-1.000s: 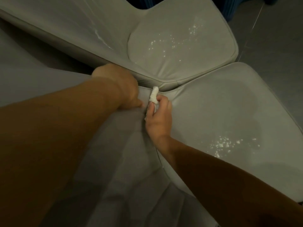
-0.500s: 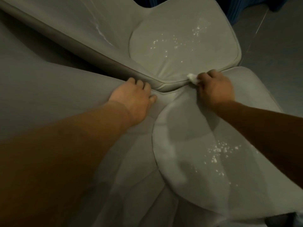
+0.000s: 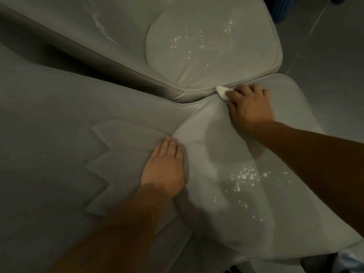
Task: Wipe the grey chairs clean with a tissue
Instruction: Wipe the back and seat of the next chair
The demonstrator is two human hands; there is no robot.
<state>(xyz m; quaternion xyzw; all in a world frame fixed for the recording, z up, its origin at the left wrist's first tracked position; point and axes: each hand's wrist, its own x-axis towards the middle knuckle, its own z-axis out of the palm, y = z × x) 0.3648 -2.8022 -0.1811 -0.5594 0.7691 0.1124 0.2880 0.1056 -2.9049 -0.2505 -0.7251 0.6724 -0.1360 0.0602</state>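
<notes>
Wiping at the seam between two grey seats

Two grey chairs are seen from above, their seat edges meeting along a curved seam. The far chair is dotted with white specks across its cushion. The near chair carries a patch of white crumbs toward the middle of its seat. To the right of both seats, bare grey floor tiles are visible; to the left, room is closed off by the padded chair backs.

A small wad of white tissue is pinched in the curled fingers of the right hand and is pressed right at the seam, on the back edge of the near seat, touching the rim of the far one. The tissue sticks out past the fingertips, on the hand's left side.

The left hand is laid flat, fingers straight and together, on the near chair where backrest and seat cushion meet. The crumbs lie between the two forearms, well apart from the tissue.
</notes>
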